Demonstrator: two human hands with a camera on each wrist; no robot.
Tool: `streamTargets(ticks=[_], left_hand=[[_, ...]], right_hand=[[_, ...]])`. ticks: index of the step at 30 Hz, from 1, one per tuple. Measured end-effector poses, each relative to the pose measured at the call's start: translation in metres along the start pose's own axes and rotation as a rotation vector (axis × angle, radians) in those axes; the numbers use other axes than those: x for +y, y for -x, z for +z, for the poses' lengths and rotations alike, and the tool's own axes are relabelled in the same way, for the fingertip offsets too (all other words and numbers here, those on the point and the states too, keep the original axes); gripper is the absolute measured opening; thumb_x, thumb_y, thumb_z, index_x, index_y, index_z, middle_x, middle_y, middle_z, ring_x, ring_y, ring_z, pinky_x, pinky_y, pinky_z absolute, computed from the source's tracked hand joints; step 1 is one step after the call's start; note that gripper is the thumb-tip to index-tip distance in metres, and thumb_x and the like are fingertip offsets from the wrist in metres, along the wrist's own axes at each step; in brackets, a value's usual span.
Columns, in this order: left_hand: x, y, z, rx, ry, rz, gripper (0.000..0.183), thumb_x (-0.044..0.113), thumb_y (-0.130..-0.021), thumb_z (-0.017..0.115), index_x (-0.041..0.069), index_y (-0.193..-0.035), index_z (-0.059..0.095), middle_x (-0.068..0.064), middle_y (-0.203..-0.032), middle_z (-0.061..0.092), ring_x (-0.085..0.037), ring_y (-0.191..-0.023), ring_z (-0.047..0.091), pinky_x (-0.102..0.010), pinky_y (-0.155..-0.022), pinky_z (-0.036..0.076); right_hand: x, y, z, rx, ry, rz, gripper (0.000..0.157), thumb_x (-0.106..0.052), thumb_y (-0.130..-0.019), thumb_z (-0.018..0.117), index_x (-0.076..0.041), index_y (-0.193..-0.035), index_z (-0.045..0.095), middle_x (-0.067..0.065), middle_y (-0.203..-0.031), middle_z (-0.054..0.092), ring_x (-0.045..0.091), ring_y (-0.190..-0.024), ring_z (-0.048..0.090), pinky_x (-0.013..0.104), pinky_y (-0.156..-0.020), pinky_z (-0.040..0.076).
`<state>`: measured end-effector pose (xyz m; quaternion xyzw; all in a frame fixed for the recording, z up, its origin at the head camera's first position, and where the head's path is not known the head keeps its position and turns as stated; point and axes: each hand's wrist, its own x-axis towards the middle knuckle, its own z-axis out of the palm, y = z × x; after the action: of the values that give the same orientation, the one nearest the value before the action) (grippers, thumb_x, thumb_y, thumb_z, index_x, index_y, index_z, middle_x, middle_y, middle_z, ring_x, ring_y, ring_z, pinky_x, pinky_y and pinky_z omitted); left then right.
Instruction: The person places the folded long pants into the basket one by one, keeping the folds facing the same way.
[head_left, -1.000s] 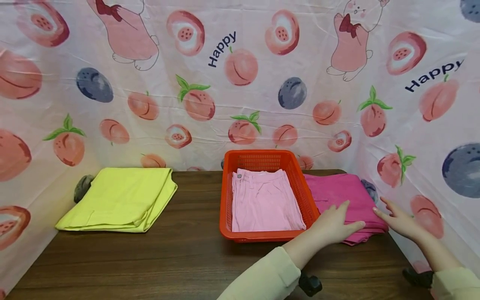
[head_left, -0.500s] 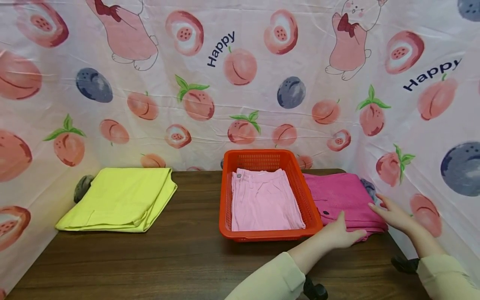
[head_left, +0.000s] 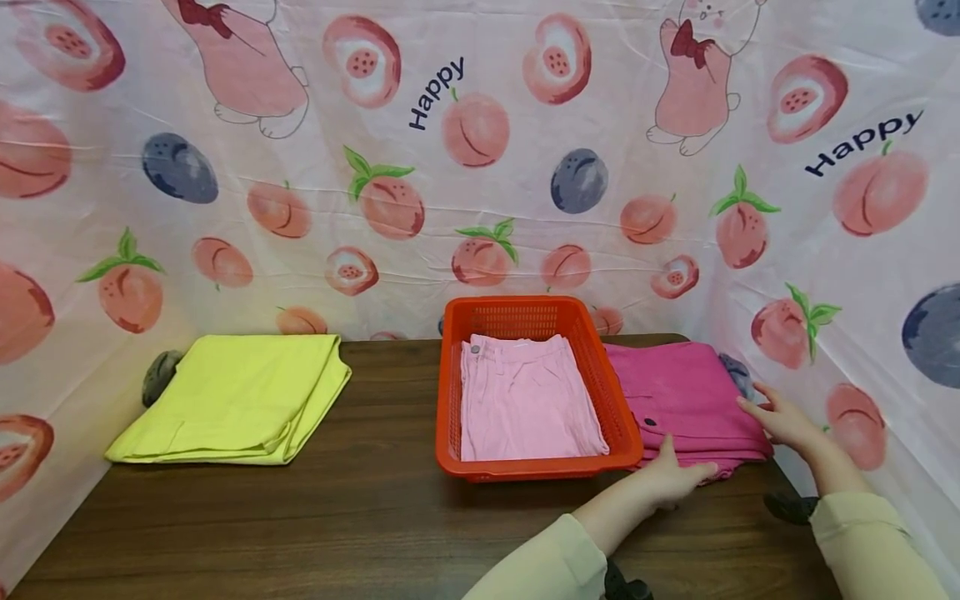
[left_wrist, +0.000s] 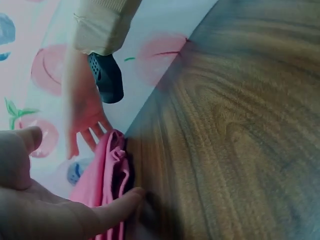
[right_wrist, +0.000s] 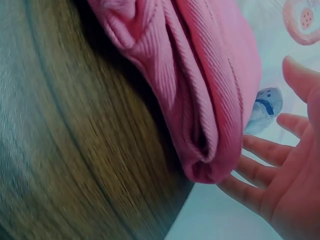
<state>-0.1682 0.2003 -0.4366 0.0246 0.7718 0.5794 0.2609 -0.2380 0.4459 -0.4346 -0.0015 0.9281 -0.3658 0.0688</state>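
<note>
Folded magenta pants (head_left: 675, 383) with a dark button lie on the table at the right, just beside the basket. At their near edge is my left hand (head_left: 667, 482), thumb raised and fingers stretched along the front folds. My right hand (head_left: 783, 417) stands at the right side edge with its fingers extended. In the right wrist view, the fingertips (right_wrist: 245, 142) come right up to the ribbed fold (right_wrist: 210, 170). The left wrist view has a finger (left_wrist: 122, 205) of my left hand low against the layered edge (left_wrist: 112, 165).
A red plastic basket (head_left: 447, 417) holds folded light pink pants (head_left: 525, 400) in the middle. Folded yellow cloth (head_left: 240, 392) lies on the left of the wooden table (head_left: 300, 533). A fruit-print sheet (head_left: 420, 50) hangs behind and along both sides.
My left hand has come back from above the magenta pants to their near edge, uncovering the button. My right hand has moved slightly left, up to the side edge.
</note>
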Motion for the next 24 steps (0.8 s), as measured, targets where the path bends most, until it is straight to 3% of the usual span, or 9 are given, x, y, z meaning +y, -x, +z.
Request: streamTargets(ticks=[4, 13, 19, 24], left_hand=[[-0.005, -0.004, 0.000, 0.023, 0.215, 0.011, 0.077, 0.029, -0.090, 0.067, 0.011, -0.150, 0.023, -0.020, -0.125, 0.050, -0.034, -0.080, 0.061, -0.052, -0.078, 0.050], [-0.011, -0.016, 0.003, 0.070, 0.547, -0.011, 0.077, 0.019, -0.089, 0.067, 0.014, -0.150, 0.022, -0.030, -0.128, 0.046, -0.046, -0.095, 0.059, -0.060, -0.086, 0.044], [-0.014, -0.022, 0.008, 0.071, 0.734, 0.012, 0.078, 0.016, -0.088, 0.066, 0.013, -0.151, 0.019, -0.036, -0.134, 0.036, -0.059, -0.106, 0.049, -0.067, -0.090, 0.037], [-0.018, -0.028, 0.009, 0.038, 0.835, 0.020, 0.074, 0.017, -0.090, 0.061, 0.014, -0.151, 0.020, -0.034, -0.140, 0.030, -0.064, -0.112, 0.039, -0.070, -0.092, 0.032]], right_hand=[[0.000, -0.002, 0.003, 0.003, 0.053, -0.001, 0.082, -0.038, -0.099, 0.046, 0.023, -0.139, 0.007, 0.052, -0.127, 0.030, 0.061, -0.115, 0.039, 0.059, -0.084, 0.045], [0.000, -0.007, 0.007, 0.031, 0.113, 0.000, 0.086, -0.028, -0.091, 0.062, 0.025, -0.137, 0.011, 0.051, -0.120, 0.039, 0.059, -0.109, 0.045, 0.057, -0.085, 0.045], [0.001, -0.009, 0.010, 0.040, 0.108, 0.028, 0.088, -0.028, -0.089, 0.064, 0.026, -0.136, 0.012, 0.052, -0.125, 0.032, 0.060, -0.113, 0.041, 0.060, -0.089, 0.041], [0.001, -0.008, 0.010, 0.033, 0.071, 0.051, 0.087, -0.027, -0.088, 0.065, 0.025, -0.136, 0.015, 0.051, -0.132, 0.022, 0.061, -0.119, 0.030, 0.064, -0.096, 0.032]])
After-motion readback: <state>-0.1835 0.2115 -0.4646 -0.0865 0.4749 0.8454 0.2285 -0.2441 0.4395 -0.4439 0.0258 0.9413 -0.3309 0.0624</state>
